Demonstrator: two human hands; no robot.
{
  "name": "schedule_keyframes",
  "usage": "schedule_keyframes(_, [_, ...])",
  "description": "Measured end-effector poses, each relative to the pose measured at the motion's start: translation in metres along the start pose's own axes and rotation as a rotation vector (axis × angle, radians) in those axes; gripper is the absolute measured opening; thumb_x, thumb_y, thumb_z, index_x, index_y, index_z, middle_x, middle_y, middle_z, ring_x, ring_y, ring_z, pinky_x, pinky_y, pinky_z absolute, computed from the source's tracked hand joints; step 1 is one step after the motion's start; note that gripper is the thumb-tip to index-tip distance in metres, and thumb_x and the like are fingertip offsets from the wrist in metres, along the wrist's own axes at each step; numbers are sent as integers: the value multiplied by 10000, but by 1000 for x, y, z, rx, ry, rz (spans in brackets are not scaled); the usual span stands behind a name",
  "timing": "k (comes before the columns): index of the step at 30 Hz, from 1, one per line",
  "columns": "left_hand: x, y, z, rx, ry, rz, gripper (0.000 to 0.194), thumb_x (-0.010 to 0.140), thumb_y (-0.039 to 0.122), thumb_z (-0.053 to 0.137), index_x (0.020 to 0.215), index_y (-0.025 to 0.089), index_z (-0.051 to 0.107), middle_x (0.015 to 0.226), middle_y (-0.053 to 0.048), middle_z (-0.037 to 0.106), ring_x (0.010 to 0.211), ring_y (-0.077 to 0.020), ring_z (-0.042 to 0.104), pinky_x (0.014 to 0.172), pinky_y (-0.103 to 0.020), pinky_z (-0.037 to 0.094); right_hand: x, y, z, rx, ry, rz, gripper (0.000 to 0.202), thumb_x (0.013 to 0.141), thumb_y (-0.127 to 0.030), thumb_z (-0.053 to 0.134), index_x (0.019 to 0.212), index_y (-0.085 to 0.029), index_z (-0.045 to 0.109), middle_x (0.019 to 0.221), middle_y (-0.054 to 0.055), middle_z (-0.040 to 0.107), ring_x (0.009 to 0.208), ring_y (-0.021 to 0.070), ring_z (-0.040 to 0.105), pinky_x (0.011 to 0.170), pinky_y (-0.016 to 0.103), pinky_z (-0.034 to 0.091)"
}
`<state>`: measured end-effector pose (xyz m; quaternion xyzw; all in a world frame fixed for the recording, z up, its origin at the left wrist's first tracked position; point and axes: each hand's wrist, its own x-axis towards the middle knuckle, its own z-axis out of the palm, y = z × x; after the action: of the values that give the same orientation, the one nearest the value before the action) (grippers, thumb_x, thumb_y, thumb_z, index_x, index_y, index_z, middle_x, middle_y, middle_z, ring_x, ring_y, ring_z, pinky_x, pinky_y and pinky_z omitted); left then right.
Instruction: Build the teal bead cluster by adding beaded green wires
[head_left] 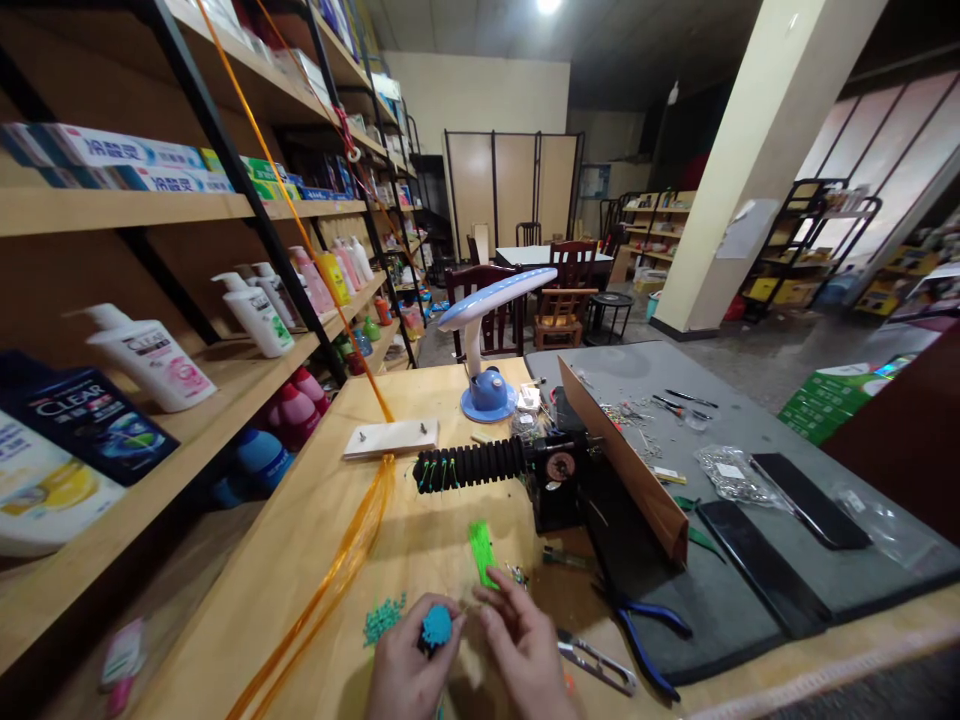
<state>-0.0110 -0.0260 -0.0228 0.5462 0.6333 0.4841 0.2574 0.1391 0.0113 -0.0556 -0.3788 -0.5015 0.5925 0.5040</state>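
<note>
My left hand (pixel 414 660) is closed around a small dark piece with a rounded, bumpy blue top (pixel 437 625). To its right, my right hand (pixel 525 655) has its thumb and fingertips drawn close in a pinch; whatever lies between them is too small to make out. A bundle of bright green strands (pixel 481 550) lies just beyond the right fingertips. Left of the hands sits a small pile of teal beads (pixel 384 620). Ahead is a black ribbed cylinder (pixel 472 465) on a black clamp-like stand (pixel 559 480), with several green threads on its left end.
Orange threads (pixel 352 530) run under a white bar (pixel 391 438) at left. A blue lamp (pixel 487 395) stands behind. On the right are blue-handled pliers (pixel 649 635), thread snips (pixel 596 662), a cardboard strip (pixel 626 465) and a grey mat (pixel 637 380). Shelves (pixel 285 355) line the left.
</note>
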Motion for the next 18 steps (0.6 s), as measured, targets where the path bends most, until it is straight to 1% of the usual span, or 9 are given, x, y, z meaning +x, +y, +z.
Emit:
schedule_keyframes(2, [1,2,-3,13,-4,6,198,808,361,675,693,200,676,601,2,672,549,-176,641,548,-224,506,9,-17,-30,-462,35,-208,298,901,-368,612,1124,-217,738,1033,133,762,942,286,706,811,365,561])
schedule_keyframes(3, [2,2,-5,16,-11,7,205,811,366,671,690,200,675,603,3,666,554,-175,636,552,-224,502,14,-25,-45,-669,94,-309,258,891,-307,587,1064,-215,754,980,124,761,925,284,690,823,374,543])
schedule_keyframes(4, [2,3,-7,17,-19,7,212,811,372,671,687,201,675,601,4,661,553,-174,630,550,-222,496,19,-32,-58,-852,120,-360,267,881,-245,552,1055,-213,752,977,118,753,942,284,669,831,379,525])
schedule_keyframes(6, [3,4,-9,8,-11,-6,217,798,390,685,685,205,673,594,11,654,541,-168,612,543,-219,484,28,-40,-78,-1148,106,-358,299,819,-137,543,1018,-207,754,995,112,753,967,299,643,850,399,493])
schedule_keyframes(8, [4,4,-9,-9,30,-21,223,783,409,699,687,211,667,585,20,644,528,-160,589,544,-218,474,36,-42,-87,-1346,46,-259,338,755,-82,575,1019,-198,752,1018,120,752,991,322,629,850,413,472])
schedule_keyframes(11, [5,5,-9,-11,49,-15,231,787,420,696,688,214,660,583,23,632,525,-156,564,549,-222,462,49,-36,-89,-1428,-3,-167,336,751,-51,567,1006,-168,749,1021,154,745,1018,341,625,854,422,459])
schedule_keyframes(15, [9,8,-13,23,-29,0,245,815,413,676,690,203,657,586,16,617,536,-157,555,532,-223,438,55,-33,-87,-1357,-29,-199,317,839,-76,471,1027,-147,716,1004,159,738,966,290,658,844,374,476])
schedule_keyframes(17, [12,11,-16,37,-47,2,253,838,417,656,710,198,658,598,13,614,554,-160,557,541,-225,434,48,-32,-80,-1195,-41,-213,288,898,-163,454,1085,-160,672,934,115,732,867,240,669,776,312,489])
schedule_keyframes(18, [13,13,-17,45,-56,6,258,848,420,644,720,197,657,604,11,614,561,-161,559,548,-226,434,43,-30,-74,-1020,-42,-202,270,928,-235,450,1092,-169,653,866,85,718,791,218,660,715,287,485])
